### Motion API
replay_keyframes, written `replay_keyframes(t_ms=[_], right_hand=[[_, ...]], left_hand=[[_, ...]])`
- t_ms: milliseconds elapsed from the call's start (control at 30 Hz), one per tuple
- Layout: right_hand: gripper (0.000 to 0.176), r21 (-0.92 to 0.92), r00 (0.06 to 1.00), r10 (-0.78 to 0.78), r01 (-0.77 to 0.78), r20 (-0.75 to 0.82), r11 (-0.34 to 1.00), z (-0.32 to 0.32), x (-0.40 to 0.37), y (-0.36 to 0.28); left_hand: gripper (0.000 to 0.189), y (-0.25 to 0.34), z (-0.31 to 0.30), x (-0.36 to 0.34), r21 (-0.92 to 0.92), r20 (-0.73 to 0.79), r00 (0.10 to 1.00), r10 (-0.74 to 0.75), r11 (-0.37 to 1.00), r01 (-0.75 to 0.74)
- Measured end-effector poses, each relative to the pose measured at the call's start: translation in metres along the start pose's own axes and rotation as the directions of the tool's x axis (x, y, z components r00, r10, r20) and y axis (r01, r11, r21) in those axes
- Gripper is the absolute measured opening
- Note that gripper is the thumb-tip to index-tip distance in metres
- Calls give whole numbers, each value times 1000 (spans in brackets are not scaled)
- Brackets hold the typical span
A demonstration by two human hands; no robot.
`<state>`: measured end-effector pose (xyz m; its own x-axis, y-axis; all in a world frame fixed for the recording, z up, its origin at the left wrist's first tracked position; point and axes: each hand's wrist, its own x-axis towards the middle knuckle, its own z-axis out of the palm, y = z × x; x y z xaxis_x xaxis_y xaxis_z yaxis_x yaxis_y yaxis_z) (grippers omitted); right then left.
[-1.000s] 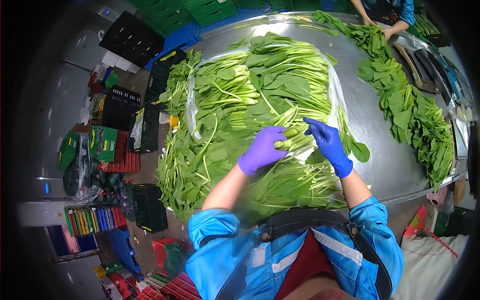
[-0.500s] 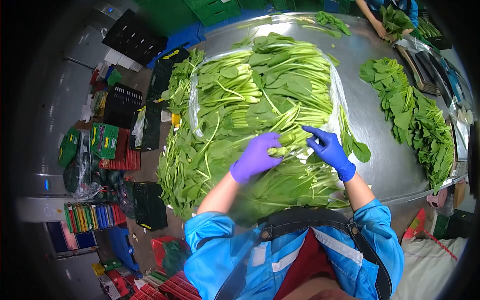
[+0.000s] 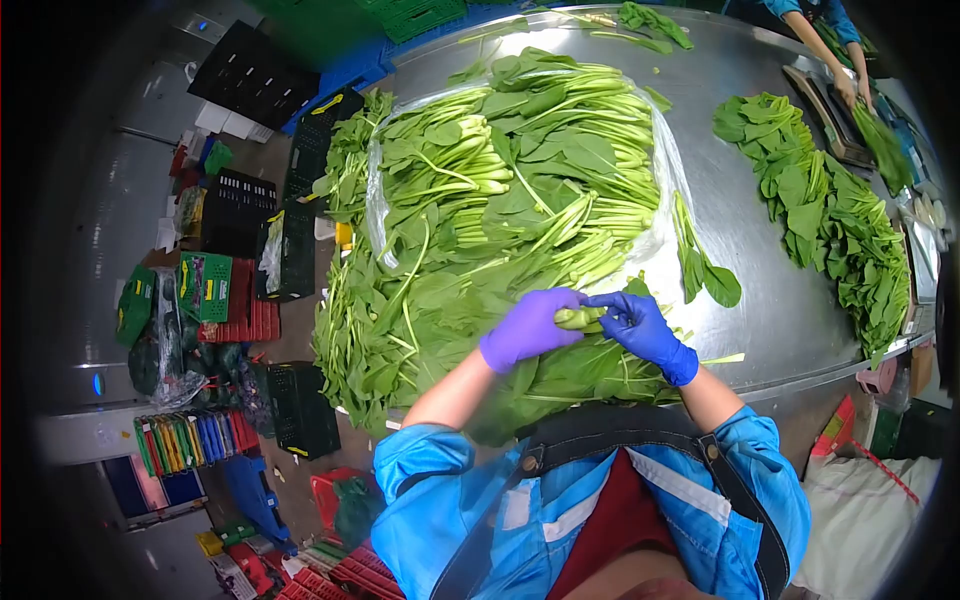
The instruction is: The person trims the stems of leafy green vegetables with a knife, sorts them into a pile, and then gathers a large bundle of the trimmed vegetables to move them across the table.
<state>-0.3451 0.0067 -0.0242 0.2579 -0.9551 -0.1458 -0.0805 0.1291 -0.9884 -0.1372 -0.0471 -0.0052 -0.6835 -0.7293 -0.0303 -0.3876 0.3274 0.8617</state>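
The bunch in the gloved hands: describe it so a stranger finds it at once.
On the steel table, go to the near edge of the big heap of greens. There the purple-gloved left hand and blue-gloved right hand meet around a small bunch. It alone is held; its neighbours lie loose.

We see a bright, evenly lit scene. Overhead light throws white glare on the steel worktop (image 3: 770, 300) at the top middle of the frame. Fisheye distortion bends the edges, black vignetting fills the corners, and the leaves (image 3: 560, 385) nearest us blur.
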Motion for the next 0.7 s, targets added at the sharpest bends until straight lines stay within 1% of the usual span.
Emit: replay_keyframes(t_ms=[33,67,100,133,167,200,233,267,300,333,367,400,433,467,500,533,567,600,633,667,700], right_hand=[[24,-193,997,-79,82,25,978,-2,1,-3],[21,-234,995,-96,100,29,967,-4,1,-4],[21,-235,995,-98,101,27,967,-6,1,-2],[22,-114,990,-104,114,91,987,-8,0,3],[23,8,981,-117,117,154,993,-10,-1,7],[23,9,981,-114,114,155,993,-10,-1,9],[21,94,988,-93,82,120,992,-10,-3,11],[20,179,994,-68,51,89,982,-9,-4,12],[20,181,993,-63,45,95,982,-9,-3,12],[18,182,992,-29,6,125,983,-10,-1,11],[17,181,988,3,-31,153,983,-11,3,11],[16,132,983,27,-52,184,990,-15,6,17],[16,133,983,27,-52,184,990,-21,8,26],[16,108,969,165,-187,184,976,-27,9,35],[16,81,936,303,-321,181,943,-33,8,39],[19,-156,911,378,-355,164,922,-39,8,40],[19,-157,910,381,-357,166,921,-43,6,45],[21,-492,914,382,-271,137,827,-47,4,49],[23,-765,922,371,-161,109,624,-49,3,54],[26,-714,968,248,-140,48,686,-48,1,58],[26,-713,967,249,-145,43,686,-47,3,57]], left_hand=[[32,-1,0,2,-2,2,1000,1,1000,-1],[30,-2,-1,5,-78,99,987,-128,988,136],[29,-2,-4,7,-138,202,949,-244,952,274],[29,-1,-7,8,-137,203,949,-241,953,272],[29,-1,-12,7,-256,198,958,-207,932,255],[28,2,-17,5,-373,189,966,-177,897,237],[28,4,-23,3,-376,191,965,-181,894,242],[28,7,-30,4,-353,219,959,-180,902,250],[28,7,-33,5,-330,245,953,-181,908,257],[30,0,-32,4,-249,188,947,-259,921,301],[30,-5,-33,5,-250,187,946,-264,919,306],[32,-8,-35,6,-92,31,966,-258,961,260],[34,-7,-38,7,77,-121,968,-219,970,230],[27,-4,-42,7,127,-151,970,-191,969,211],[27,-9,-41,8,125,-149,970,-194,969,213],[24,-18,-39,9,315,-226,960,-165,920,232],[20,-26,-36,10,492,-296,948,-119,831,258],[12,-28,-32,14,557,-343,938,-56,792,251],[12,-28,-26,17,557,-343,938,-55,792,250],[9,-29,-17,21,577,-347,937,28,794,190],[8,-28,-6,26,595,-349,931,110,793,129]])
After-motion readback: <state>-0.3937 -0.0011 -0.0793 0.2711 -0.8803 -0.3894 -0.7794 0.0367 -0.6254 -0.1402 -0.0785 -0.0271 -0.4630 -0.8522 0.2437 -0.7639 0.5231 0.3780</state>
